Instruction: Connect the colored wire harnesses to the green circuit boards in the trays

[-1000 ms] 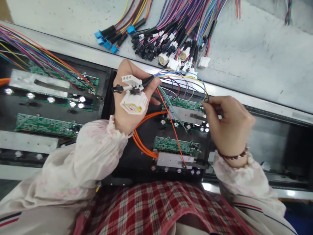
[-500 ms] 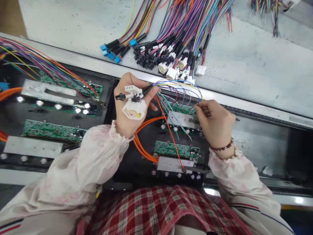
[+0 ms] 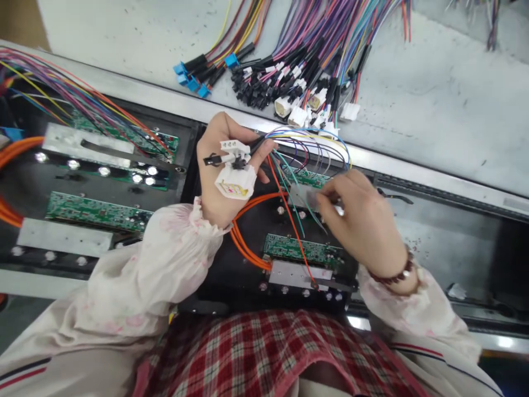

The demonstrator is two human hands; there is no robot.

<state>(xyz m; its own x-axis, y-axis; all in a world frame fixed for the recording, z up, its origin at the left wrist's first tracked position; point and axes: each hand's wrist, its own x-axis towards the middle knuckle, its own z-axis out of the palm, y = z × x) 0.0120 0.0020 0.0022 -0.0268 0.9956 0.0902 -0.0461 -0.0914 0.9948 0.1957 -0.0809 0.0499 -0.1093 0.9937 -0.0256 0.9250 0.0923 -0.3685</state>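
A wire harness with white connectors (image 3: 235,179) and a small black plug lies across the palm of my left hand (image 3: 225,165), its black sleeve pinched between thumb and finger. From there its loose wires (image 3: 314,138) fan out to the right, in blue, yellow, purple, teal and red. The red wire reaches down to the lower metal plate (image 3: 300,273). My right hand (image 3: 351,212) is beside the teal wire ends, thumb and fingertips drawn together; what they hold, if anything, is too blurred to tell. Below it is a green circuit board (image 3: 303,248).
Behind the metal rail (image 3: 413,160), harnesses with black and white plugs (image 3: 264,85) and blue connectors (image 3: 192,80) lie on the grey surface. At the left, more boards (image 3: 97,212) sit in a black housing under coloured wires. Orange cables (image 3: 243,242) curve beside the middle boards.
My right hand has moved left and down, away from the ends of the blue and yellow wires, to the teal ones. My left hand keeps its hold, and the view has shifted slightly.
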